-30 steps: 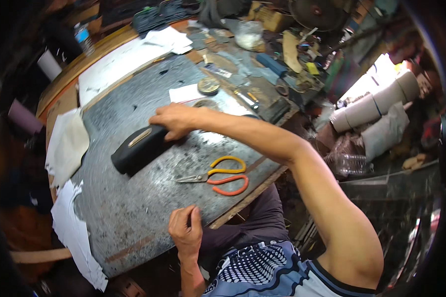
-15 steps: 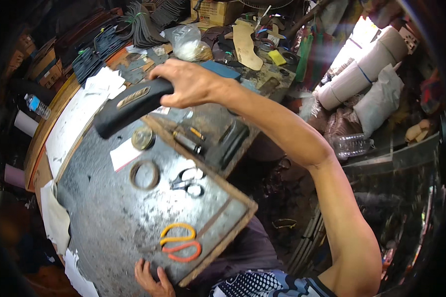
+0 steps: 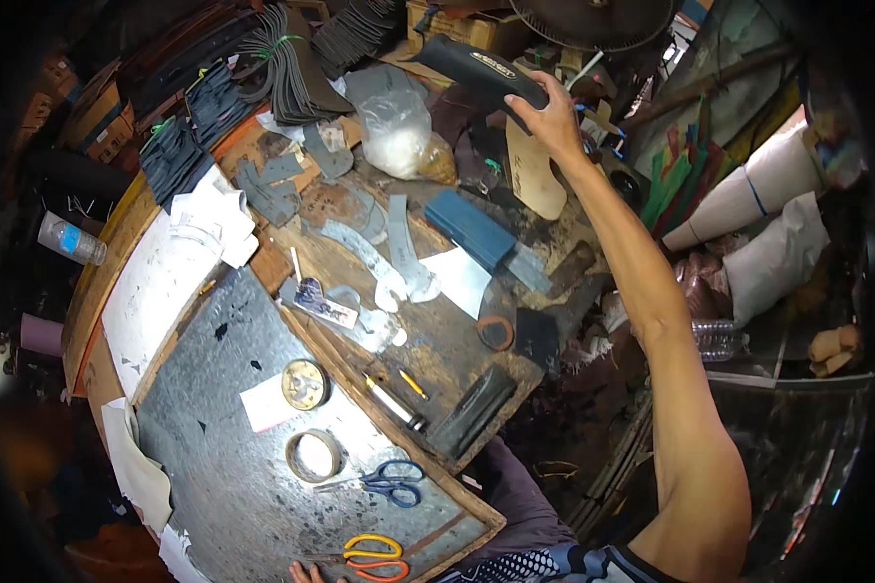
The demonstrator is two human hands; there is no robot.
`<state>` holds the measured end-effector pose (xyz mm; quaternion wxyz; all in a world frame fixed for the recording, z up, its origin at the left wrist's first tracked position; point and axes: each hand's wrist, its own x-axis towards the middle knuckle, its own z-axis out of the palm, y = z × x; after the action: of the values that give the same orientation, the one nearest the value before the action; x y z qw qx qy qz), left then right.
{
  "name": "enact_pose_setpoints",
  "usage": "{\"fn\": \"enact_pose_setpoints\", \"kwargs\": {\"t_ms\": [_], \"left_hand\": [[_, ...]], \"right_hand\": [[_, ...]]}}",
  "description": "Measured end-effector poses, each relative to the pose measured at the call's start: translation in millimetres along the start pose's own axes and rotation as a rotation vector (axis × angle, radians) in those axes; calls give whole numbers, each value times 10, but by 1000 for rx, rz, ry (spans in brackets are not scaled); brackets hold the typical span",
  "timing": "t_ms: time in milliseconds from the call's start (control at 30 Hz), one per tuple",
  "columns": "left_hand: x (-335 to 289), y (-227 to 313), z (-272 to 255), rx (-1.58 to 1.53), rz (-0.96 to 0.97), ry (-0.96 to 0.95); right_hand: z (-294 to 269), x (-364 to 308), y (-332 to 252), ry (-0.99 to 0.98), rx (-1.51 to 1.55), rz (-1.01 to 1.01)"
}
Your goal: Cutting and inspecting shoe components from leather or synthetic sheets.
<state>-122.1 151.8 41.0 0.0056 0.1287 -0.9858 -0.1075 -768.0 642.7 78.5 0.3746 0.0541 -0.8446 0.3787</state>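
Observation:
My right hand (image 3: pixel 556 119) is raised at the far right of the bench, closed around the end of a long black piece (image 3: pixel 478 68) with a pale oval emblem. What kind of thing it is does not show clearly. At the bottom edge, the fingers of my left hand (image 3: pixel 306 573) lie stretched on the grey tabletop (image 3: pixel 224 428); the rest is cut off. Beside them are scissors with yellow and orange handles (image 3: pixel 371 546). Dark-blue-handled scissors (image 3: pixel 395 480), a tape roll (image 3: pixel 293 466) and a round tin (image 3: pixel 304 385) sit farther up.
A blue box (image 3: pixel 470 228), grey cut pieces (image 3: pixel 399 243) and a clear plastic bag (image 3: pixel 394 136) cover the wooden bench beyond. Nearer lie a pencil (image 3: pixel 414 385) and a black block (image 3: pixel 472 413). A fan (image 3: pixel 598 19) stands at the back; a water bottle (image 3: pixel 73 238) is at left.
My right hand has carried the black piece away and to the right, from above the grey tabletop to the back of the bench. The view has shifted, and less of my left hand shows.

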Motion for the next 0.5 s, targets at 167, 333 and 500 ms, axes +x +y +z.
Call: {"fn": "enact_pose_setpoints", "kwargs": {"t_ms": [167, 333, 500], "left_hand": [[-36, 74, -43, 23, -80, -16], [-39, 44, -44, 32, -95, -64], [3, 51, -36, 18, -90, -82]], "right_hand": [[501, 326, -99, -67, -218, 151], [1079, 577, -124, -151, -310, 163], [1310, 752, -134, -125, -461, 61]]}}
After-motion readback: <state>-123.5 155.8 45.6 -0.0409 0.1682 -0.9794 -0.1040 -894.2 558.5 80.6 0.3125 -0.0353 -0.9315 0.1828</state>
